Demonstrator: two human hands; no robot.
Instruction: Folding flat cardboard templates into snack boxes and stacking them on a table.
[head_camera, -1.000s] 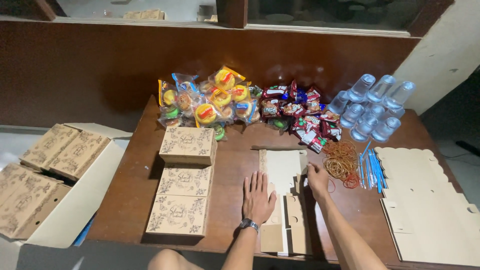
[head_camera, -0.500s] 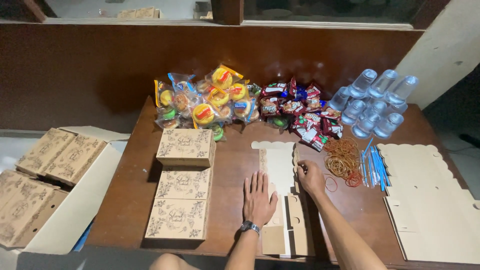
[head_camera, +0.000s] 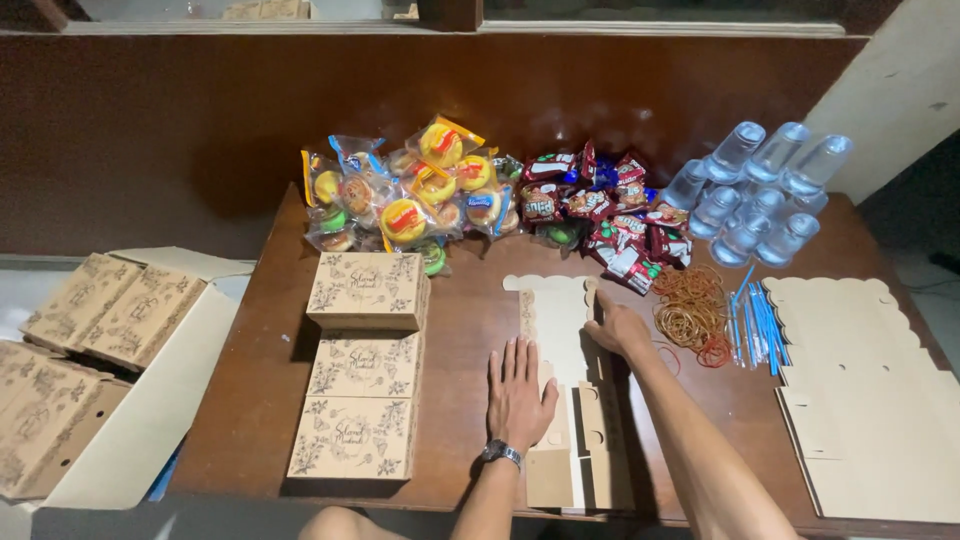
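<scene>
A dark wooden tabletop (head_camera: 250, 400) stands against a brown wall, with a large open carton (head_camera: 120, 400) of finished printed boxes on the floor at the far left. On the tabletop's left side, three closed kraft boxes (head_camera: 365, 375) sit in a row, one touching the next. Just right of them the left hand (head_camera: 518, 385) lies flat, fingers spread and open, pressing on the lower part of an unfolded box blank (head_camera: 560, 320) and gripping nothing. The blank lies at the middle of the tabletop in front of the person. The right hand (head_camera: 618, 325) curls over the blank's right edge, fingertips on the flap, partly closed on it; whether it pinches the card I cannot tell.

To fold well, I judge the flat palm should keep the panel pinned while the other hand lifts the flap straight along its crease.

Behind lie bagged pastries (head_camera: 410, 195) and dark red snack packets (head_camera: 610, 210); further right, rubber bands (head_camera: 690, 310), blue straws (head_camera: 755, 320), sealed water cups (head_camera: 760, 190) and a stack of flat blanks (head_camera: 870, 400).
</scene>
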